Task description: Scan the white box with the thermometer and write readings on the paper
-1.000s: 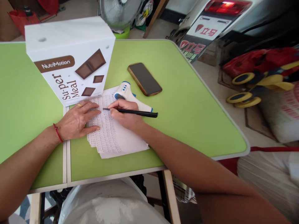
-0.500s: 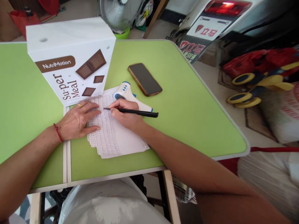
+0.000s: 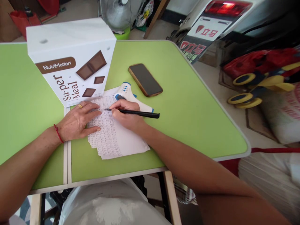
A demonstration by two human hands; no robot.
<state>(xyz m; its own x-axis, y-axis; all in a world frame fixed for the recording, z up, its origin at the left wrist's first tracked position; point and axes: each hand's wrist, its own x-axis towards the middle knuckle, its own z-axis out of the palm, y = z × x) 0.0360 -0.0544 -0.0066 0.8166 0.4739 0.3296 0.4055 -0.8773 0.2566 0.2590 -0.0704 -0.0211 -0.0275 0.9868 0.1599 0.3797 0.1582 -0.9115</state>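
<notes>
A sheet of white paper (image 3: 131, 137) lies on the green table, its left part covered in rows of small handwriting. My left hand (image 3: 78, 120) rests flat on its left edge, fingers spread, with a ring and a red cord bracelet. Pinched in my right hand (image 3: 127, 115) is a black pen (image 3: 145, 113), its tip at the written rows. Just beyond that hand lies a white and blue infrared thermometer (image 3: 127, 92), partly covered by my fingers. The sheet's top edge lies close to the foot of a white NutriMotion box (image 3: 72, 59).
A dark phone in a brown case (image 3: 145, 79) lies on the green table (image 3: 192, 118) beyond the thermometer. Behind the table stand a fan (image 3: 116, 15) and a vehicle with a red tail light (image 3: 228, 7). A yellow and blue wheeled object (image 3: 262, 84) is at the right.
The pen in my right hand has shifted very slightly to the right. My left hand, the paper and the other things have stayed in place.
</notes>
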